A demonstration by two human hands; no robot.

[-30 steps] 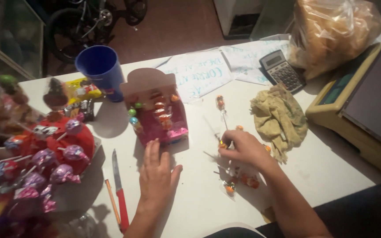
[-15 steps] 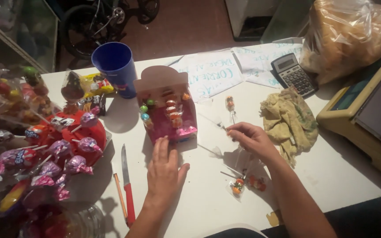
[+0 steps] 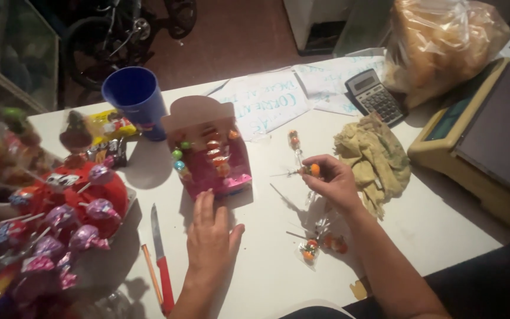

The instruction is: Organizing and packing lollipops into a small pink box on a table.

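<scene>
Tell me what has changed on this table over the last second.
The right hand lifted off the loose lollipops near the table edge and now pinches an orange lollipop in its grip, raised toward the pink box. The left hand slid slightly forward, its fingertips now at the box's front edge. The blue cup, knife and cloth stayed put.

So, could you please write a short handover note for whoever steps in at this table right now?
Left hand: flat on the table, fingertips at the pink box, holding nothing.
Right hand: pinching an orange lollipop by its stick.
Done: several lollipops stand in the pink box.
Left: loose lollipops lie by the right forearm, one more beyond the hand.
The knife lies left of the left hand.
</scene>
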